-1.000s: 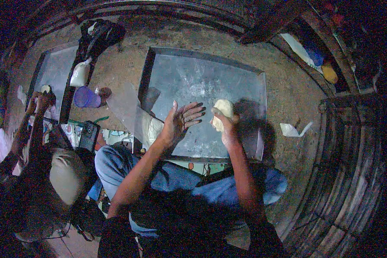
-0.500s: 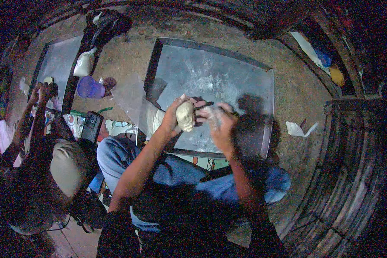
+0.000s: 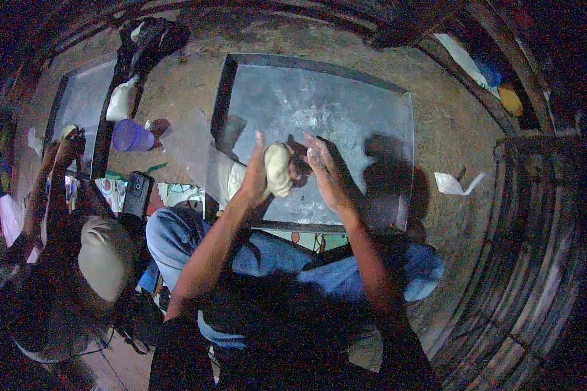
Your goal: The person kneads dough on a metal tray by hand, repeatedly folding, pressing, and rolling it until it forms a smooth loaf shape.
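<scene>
A pale, lumpy piece of dough [image 3: 278, 171] rests against the palm and fingers of my left hand [image 3: 257, 174], whose thumb points up beside it. To the right of the dough is my right hand [image 3: 329, 173], its fingers stretched out and holding nothing. Some fingers behind the dough are in shadow, so I cannot tell whether the right hand touches it. Both hands are above a grey metal tray [image 3: 346, 91] with a raised dark rim and white flour smeared over its bottom.
Left of the tray lie a clear plastic sheet [image 3: 192, 146], a purple cup [image 3: 132, 135] and a white bag [image 3: 122, 100]. A co-worker's hands [image 3: 68, 146] work at a second tray [image 3: 81, 98]. A phone [image 3: 136, 194] stands between us. White paper [image 3: 451, 184] lies at right.
My right hand has opened and its fingers have straightened, pointing away from me. The dough looks longer and smoother, still in my left hand, whose thumb now points up.
</scene>
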Demonstrator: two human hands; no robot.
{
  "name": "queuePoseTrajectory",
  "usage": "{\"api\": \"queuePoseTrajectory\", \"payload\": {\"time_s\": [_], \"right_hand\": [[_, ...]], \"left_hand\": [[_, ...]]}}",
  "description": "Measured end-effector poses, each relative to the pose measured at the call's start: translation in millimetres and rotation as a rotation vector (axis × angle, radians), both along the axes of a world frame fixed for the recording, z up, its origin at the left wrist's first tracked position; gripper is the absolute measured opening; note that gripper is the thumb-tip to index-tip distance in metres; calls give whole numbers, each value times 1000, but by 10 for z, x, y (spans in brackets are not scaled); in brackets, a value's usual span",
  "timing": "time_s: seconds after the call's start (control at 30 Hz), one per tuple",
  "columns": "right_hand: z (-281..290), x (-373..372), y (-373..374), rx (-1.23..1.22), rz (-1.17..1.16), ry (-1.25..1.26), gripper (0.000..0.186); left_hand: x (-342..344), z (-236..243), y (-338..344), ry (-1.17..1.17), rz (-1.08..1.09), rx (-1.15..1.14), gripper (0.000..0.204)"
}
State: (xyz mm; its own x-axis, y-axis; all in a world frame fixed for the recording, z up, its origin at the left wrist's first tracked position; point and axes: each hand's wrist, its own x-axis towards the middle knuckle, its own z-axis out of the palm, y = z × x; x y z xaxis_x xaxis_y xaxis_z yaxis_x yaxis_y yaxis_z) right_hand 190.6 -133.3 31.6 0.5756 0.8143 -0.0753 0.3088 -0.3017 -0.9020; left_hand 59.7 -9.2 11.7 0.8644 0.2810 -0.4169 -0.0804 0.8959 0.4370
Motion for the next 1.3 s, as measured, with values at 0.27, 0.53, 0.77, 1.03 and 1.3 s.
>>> {"api": "queuePoseTrajectory", "payload": {"time_s": [0.27,0.53,0.77,1.03,1.3], "right_hand": [[-176,94,-43,80,-126,99,48],[-8,31,-57,115,-353,432,39],[-94,295,-162,165,-605,905,34],[-258,348,-111,-4,-598,474,42],[-75,26,0,319,-245,807,64]], "left_hand": [[32,101,2,-307,-97,-181,113],[-53,151,-153,-456,-251,-159,119],[13,-9,153,-286,-48,-95,76],[114,-197,31,-110,38,115,69],[204,-393,-129,-105,139,214,75]]}}
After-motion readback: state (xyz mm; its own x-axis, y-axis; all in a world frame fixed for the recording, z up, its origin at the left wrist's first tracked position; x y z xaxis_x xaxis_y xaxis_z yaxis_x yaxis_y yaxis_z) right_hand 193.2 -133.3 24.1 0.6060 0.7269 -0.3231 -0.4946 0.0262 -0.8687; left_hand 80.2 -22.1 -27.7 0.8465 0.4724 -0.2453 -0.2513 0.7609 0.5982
